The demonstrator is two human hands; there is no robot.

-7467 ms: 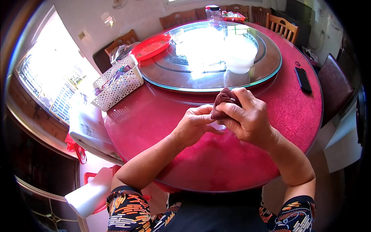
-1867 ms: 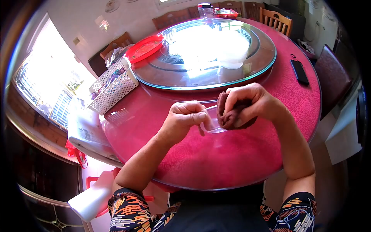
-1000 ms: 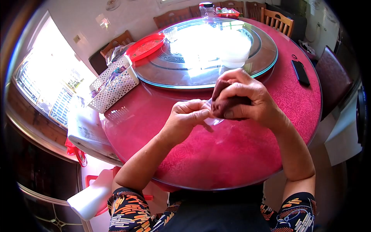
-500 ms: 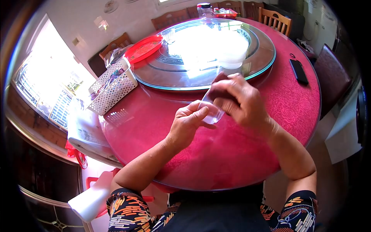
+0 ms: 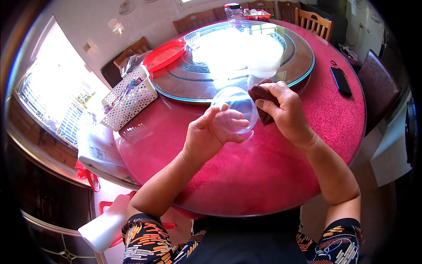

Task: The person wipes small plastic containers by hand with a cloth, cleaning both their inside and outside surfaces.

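Observation:
A clear plastic bowl [image 5: 237,108] rests in my left hand [image 5: 209,132], its round opening tilted up toward me and my fingers showing through its wall. Just right of the bowl, my right hand [image 5: 288,112] grips a folded dark brown cloth [image 5: 261,99] between thumb and fingers. Both hands are above the near part of the round red table [image 5: 250,185]. Beyond them, whitish translucent bowls [image 5: 265,64] stand on the glass turntable [image 5: 193,90], partly washed out by glare.
At the left, a white perforated basket [image 5: 132,103] holds small colourful items. Behind it, a red round tray [image 5: 165,55] overlaps the turntable's edge. A black phone [image 5: 340,81] lies at the right. Jars [image 5: 234,13] and a red container [image 5: 257,16] stand at the back, near wooden chairs [image 5: 313,24].
The bowl has turned so its round opening faces me, with my left hand spread around it. My right hand and the cloth have moved slightly right, off the bowl.

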